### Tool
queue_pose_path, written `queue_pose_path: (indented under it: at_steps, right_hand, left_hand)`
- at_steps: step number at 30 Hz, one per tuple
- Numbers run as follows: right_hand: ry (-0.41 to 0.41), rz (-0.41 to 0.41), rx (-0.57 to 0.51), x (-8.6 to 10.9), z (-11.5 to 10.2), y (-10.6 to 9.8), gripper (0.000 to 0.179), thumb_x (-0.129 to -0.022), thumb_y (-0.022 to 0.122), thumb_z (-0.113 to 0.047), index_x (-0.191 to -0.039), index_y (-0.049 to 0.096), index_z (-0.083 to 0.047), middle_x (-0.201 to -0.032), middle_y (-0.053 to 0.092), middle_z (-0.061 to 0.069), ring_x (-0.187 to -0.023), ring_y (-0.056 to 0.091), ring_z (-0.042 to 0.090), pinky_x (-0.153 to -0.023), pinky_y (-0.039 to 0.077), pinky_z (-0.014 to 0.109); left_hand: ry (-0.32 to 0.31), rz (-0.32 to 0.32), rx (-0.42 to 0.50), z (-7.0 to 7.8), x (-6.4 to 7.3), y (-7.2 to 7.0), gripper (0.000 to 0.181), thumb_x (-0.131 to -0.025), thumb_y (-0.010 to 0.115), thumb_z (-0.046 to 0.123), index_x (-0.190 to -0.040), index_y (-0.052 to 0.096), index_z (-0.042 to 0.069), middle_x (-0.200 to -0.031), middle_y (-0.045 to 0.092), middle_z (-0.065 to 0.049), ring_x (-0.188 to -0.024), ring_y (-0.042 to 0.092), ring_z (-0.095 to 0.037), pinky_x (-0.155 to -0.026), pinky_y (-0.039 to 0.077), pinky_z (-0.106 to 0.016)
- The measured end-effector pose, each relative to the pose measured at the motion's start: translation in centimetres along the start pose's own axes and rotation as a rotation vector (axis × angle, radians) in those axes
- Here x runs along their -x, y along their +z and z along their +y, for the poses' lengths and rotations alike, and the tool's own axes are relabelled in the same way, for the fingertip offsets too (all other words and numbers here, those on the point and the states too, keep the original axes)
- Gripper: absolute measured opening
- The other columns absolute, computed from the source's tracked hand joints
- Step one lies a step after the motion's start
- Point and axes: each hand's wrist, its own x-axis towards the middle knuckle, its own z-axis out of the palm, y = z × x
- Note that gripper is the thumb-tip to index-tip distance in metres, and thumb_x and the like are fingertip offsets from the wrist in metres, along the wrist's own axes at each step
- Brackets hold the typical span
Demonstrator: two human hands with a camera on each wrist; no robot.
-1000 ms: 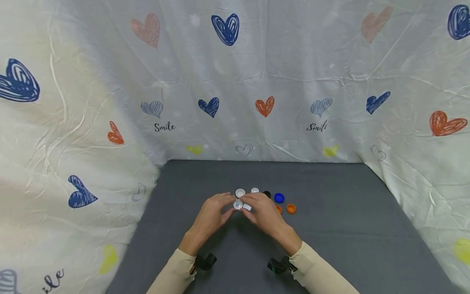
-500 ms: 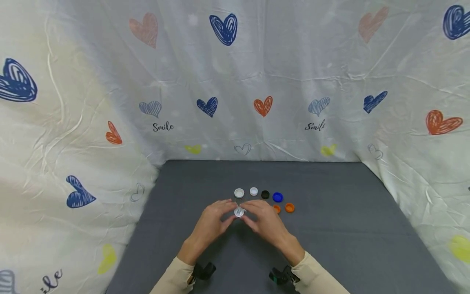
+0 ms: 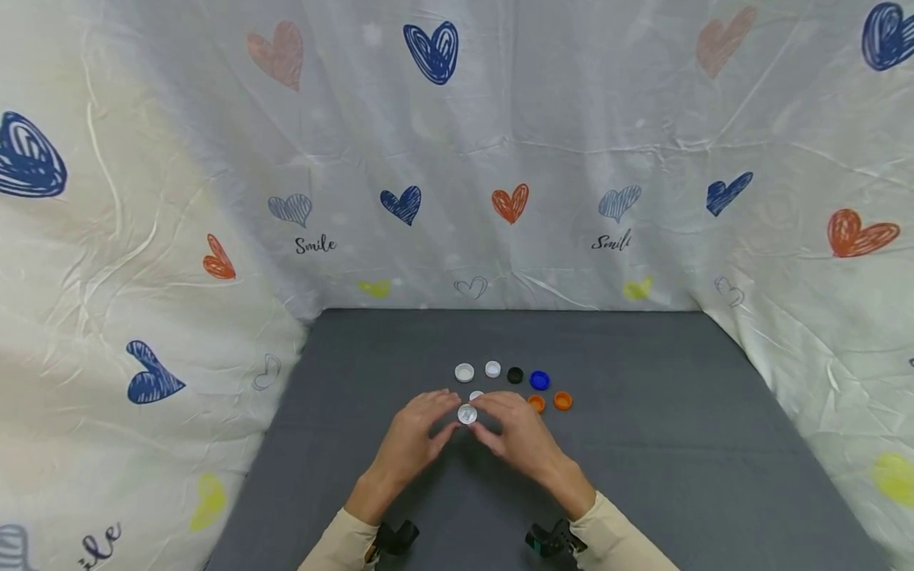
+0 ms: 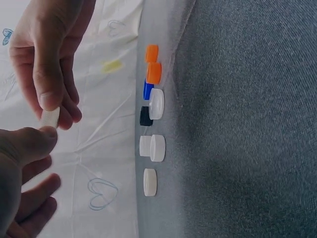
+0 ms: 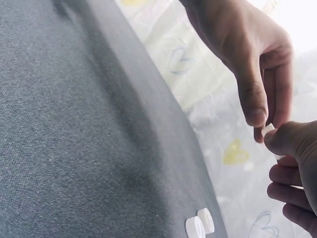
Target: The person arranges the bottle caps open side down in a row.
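Observation:
A small white bottle cap [image 3: 467,414] is raised above the table between both hands, its round face turned up in the head view. My left hand [image 3: 421,428] pinches its left side with thumb and fingers. From the right, my right hand [image 3: 517,432] pinches the same cap. Seen edge-on in the left wrist view, the cap [image 4: 50,118] sits between the two thumbs. Just behind the held cap, another white cap [image 3: 476,395] is partly hidden by the right fingers.
Beyond the hands, a loose row holds white caps [image 3: 464,373], a black cap [image 3: 515,375] and a blue cap [image 3: 539,381]. Two orange caps [image 3: 562,400] lie right of the right hand. A grey cloth covers the table [image 3: 643,476]; a heart-printed curtain [image 3: 557,119] surrounds it.
Both hands have drawn the white cap slightly toward the person. The row of caps behind has come out from behind the fingers.

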Motion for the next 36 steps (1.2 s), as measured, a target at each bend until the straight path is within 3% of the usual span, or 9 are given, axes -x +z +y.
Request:
queue_pose_path:
  at_steps: [9,13,15,18,22,27,30,32,36]
  right_hand:
    - [0.114,-0.06,-0.133,0.0,-0.4,-0.6,0.026,-0.09,0.076,-0.028,-0.112,0.074,-0.015,-0.112,0.073,-0.003,-0.106,0.068,0.012,-0.089,0.057,0.037]
    - [0.159,-0.101,-0.186,0.1,-0.5,-0.6,0.021,-0.095,0.07,-0.034,-0.111,0.074,-0.021,-0.111,0.072,-0.01,-0.104,0.066,0.004,-0.089,0.056,0.033]
    - [0.17,-0.103,-0.2,0.1,-0.5,-0.6,0.02,-0.096,0.069,-0.034,-0.111,0.074,-0.022,-0.111,0.072,-0.012,-0.103,0.065,0.003,-0.089,0.055,0.033]
    - [0.168,-0.086,-0.186,0.2,-0.5,-0.7,0.023,-0.095,0.07,-0.032,-0.113,0.075,-0.019,-0.113,0.072,-0.01,-0.106,0.066,0.005,-0.091,0.055,0.034]
    - [0.097,-0.026,-0.123,0.3,0.0,-0.7,0.031,-0.09,0.077,-0.026,-0.118,0.073,-0.014,-0.117,0.071,-0.004,-0.11,0.066,0.012,-0.093,0.055,0.037]
    - [-0.039,0.034,-0.071,0.3,0.4,-0.5,0.044,-0.082,0.084,-0.02,-0.123,0.07,-0.013,-0.12,0.07,0.002,-0.113,0.065,0.018,-0.096,0.053,0.039]
    - [-0.101,0.039,-0.058,0.2,0.4,-0.3,0.051,-0.078,0.086,-0.016,-0.126,0.069,-0.012,-0.122,0.069,0.003,-0.114,0.064,0.02,-0.098,0.052,0.042]
    - [-0.134,0.037,-0.051,0.2,0.4,-0.2,0.054,-0.076,0.088,-0.015,-0.126,0.069,-0.011,-0.121,0.069,0.003,-0.114,0.064,0.021,-0.098,0.052,0.042]
    - [-0.169,0.025,-0.041,0.1,0.1,-0.1,0.053,-0.075,0.088,-0.013,-0.124,0.07,-0.012,-0.12,0.07,0.002,-0.114,0.064,0.021,-0.098,0.052,0.041]
  left_hand:
    - [0.111,0.074,-0.007,-0.2,0.0,0.1,0.045,-0.071,0.091,0.007,-0.114,0.075,0.006,-0.118,0.074,-0.006,-0.115,0.068,-0.026,-0.098,0.053,-0.047]
    - [0.121,0.089,0.012,-0.1,0.0,0.0,0.042,-0.072,0.089,0.005,-0.112,0.076,0.005,-0.115,0.075,-0.005,-0.112,0.069,-0.026,-0.096,0.054,-0.047]
    - [0.095,0.093,0.034,0.0,-0.1,0.0,0.038,-0.075,0.087,0.006,-0.111,0.076,0.006,-0.114,0.075,-0.005,-0.111,0.07,-0.025,-0.096,0.054,-0.046]
    - [0.011,0.105,0.074,0.0,-0.1,0.1,0.03,-0.081,0.084,0.01,-0.109,0.077,0.007,-0.11,0.076,-0.005,-0.107,0.072,-0.022,-0.093,0.056,-0.042]
    - [-0.139,0.099,0.139,0.0,0.0,0.2,0.021,-0.085,0.082,0.018,-0.105,0.079,0.01,-0.102,0.078,-0.002,-0.097,0.074,-0.014,-0.084,0.059,-0.036]
    - [-0.4,-0.019,0.316,0.0,0.2,-0.1,0.011,-0.088,0.079,0.026,-0.096,0.08,0.019,-0.091,0.077,0.009,-0.08,0.07,-0.002,-0.069,0.058,-0.028]
    - [-0.547,-0.088,0.435,0.0,0.1,-0.5,0.007,-0.087,0.079,0.028,-0.092,0.081,0.023,-0.085,0.076,0.012,-0.074,0.068,-0.002,-0.066,0.056,-0.024]
    - [-0.599,-0.13,0.474,-0.1,0.1,-0.7,0.007,-0.087,0.08,0.031,-0.09,0.08,0.024,-0.084,0.075,0.012,-0.073,0.068,-0.004,-0.065,0.054,-0.023]
    - [-0.621,-0.208,0.506,0.0,-0.1,-1.0,0.012,-0.088,0.078,0.036,-0.09,0.081,0.024,-0.085,0.075,0.011,-0.074,0.067,-0.006,-0.065,0.053,-0.024]
